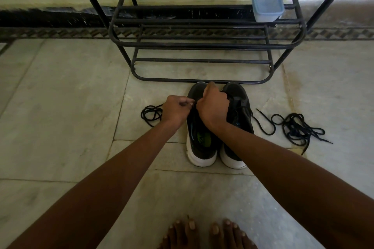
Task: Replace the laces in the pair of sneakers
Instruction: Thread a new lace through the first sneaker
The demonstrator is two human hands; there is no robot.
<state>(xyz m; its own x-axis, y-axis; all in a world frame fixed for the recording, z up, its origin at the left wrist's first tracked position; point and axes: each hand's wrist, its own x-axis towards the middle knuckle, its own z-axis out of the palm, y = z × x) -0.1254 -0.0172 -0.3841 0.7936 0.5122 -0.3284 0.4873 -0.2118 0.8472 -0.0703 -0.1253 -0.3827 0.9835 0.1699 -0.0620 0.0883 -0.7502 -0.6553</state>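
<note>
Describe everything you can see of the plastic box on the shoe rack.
The plastic box is small, rectangular with rounded corners, translucent bluish-white, closed by a blue-rimmed clear lid. It stands upright on the bars of a middle shelf of the black metal shoe rack, at the right end, beside the rack's side frame. Nothing else touches it. Its contents cannot be told.

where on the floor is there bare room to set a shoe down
Bare floor lies left of the left lace coil, and between the sneakers' heels and the bare feet. Crowded: right of the sneakers, around the tangled laces.
</note>
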